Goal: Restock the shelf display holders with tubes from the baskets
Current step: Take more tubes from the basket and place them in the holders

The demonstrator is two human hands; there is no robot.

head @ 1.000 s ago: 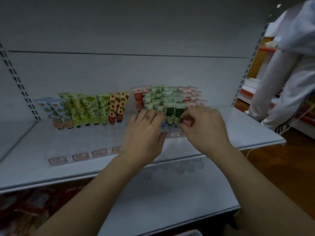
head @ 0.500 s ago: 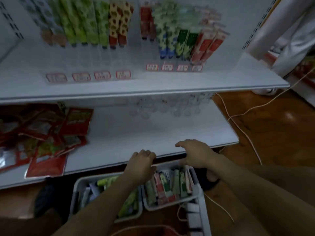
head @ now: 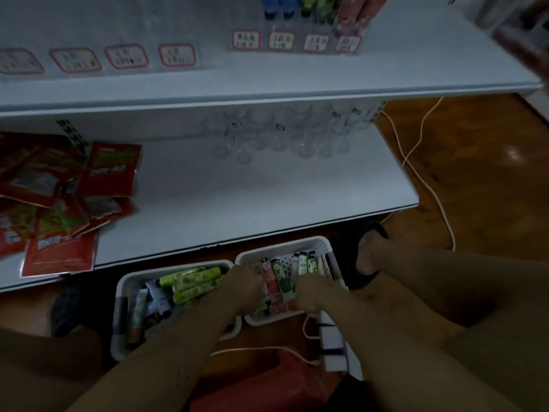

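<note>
White basket (head: 285,247) — left hand (head: 247,283) and right hand (head: 309,290) both down inside, flanking the tubes (head: 277,288) between them, likely gathering a bunch. Too buried — can't tell either grip.

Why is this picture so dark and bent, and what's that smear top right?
Head view: dim overall, so the left hand and right hand at the right basket look murky; the upper shelf edge bows from the wide-angle lens; glare glints on the wooden floor; the reddish smear is motion-blurred beyond identifying.
</note>
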